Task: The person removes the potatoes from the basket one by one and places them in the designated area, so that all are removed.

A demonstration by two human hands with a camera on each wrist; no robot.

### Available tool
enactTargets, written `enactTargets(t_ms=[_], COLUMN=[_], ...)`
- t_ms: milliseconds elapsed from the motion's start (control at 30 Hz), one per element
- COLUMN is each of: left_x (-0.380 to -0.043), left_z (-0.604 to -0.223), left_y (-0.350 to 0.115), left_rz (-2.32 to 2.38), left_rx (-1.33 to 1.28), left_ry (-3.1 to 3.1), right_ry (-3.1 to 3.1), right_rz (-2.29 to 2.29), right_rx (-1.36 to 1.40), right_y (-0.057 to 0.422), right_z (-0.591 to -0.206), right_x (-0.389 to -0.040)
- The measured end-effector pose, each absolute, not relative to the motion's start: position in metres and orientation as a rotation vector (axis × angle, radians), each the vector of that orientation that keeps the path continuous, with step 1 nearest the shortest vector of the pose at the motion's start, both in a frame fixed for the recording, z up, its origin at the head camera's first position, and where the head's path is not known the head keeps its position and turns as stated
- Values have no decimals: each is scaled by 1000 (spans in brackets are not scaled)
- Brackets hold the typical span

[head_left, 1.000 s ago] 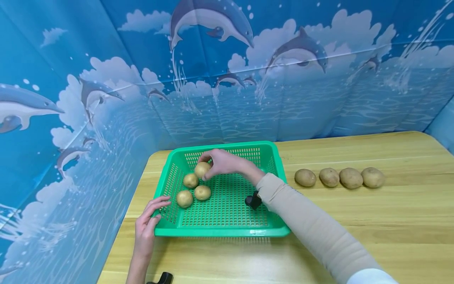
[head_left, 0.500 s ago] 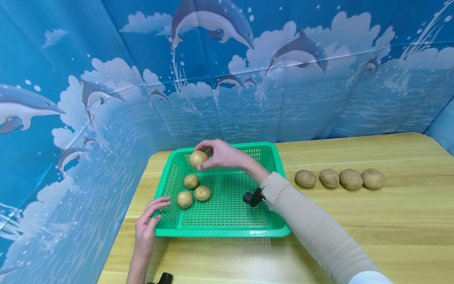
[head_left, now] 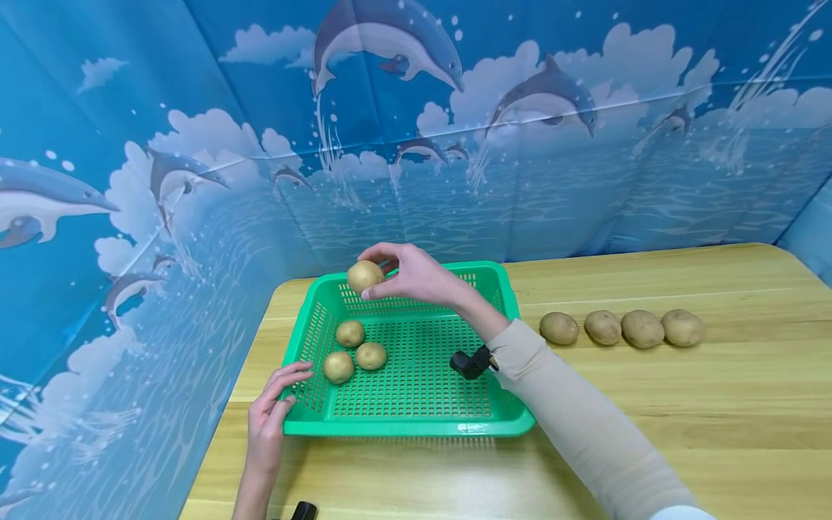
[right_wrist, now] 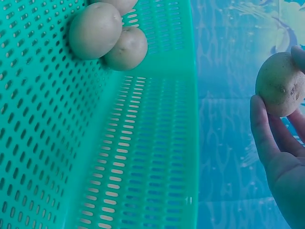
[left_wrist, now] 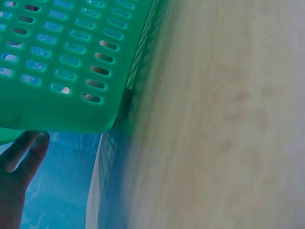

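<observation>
Potato (head_left: 365, 277) pinched in right fingers (head_left: 382, 250), basket (head_left: 406, 427) below holding three potatoes (head_left: 371, 356), left fingers (head_left: 286, 379) straight against it, tabletop (head_left: 617, 412) underneath, dolphin backdrop (head_left: 416, 206)

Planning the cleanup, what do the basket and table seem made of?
The basket looks like glossy moulded plastic: even slots, shiny rim. The table seems wood or wood-look laminate, satin-finished: grain lines and soft reflections show.

The basket (head_left: 403, 429) is on the table (head_left: 650, 419), three potatoes (head_left: 371, 356) in its left half, the left hand (head_left: 268, 413) at its left rim. Another potato (head_left: 365, 277), in the right hand (head_left: 416, 276), is near the basket's back rim. Four potatoes (head_left: 643, 328) lie right of the basket; the curtain (head_left: 416, 195) hangs behind.
</observation>
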State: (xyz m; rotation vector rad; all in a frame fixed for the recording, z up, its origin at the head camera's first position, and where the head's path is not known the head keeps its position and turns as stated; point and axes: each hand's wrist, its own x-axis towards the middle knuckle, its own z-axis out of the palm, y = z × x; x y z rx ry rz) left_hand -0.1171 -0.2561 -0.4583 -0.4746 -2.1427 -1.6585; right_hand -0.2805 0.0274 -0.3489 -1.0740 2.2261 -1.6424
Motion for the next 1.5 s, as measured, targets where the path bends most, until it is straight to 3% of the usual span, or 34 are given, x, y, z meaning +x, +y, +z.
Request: enactTargets(t_ms=[833,1500], left_x=[-116,-116], left_z=[-457,-457], left_y=[-255,-252], left_rz=[-1685,-1669], left_rx=[-429,-431], left_ry=[-2160,-2150], right_ry=[2418,2559], right_rz=[-1452,-1396], right_rx=[-1134,-1115], right_y=[62,123], right_z=[-305,-307], right_x=[-247,-216])
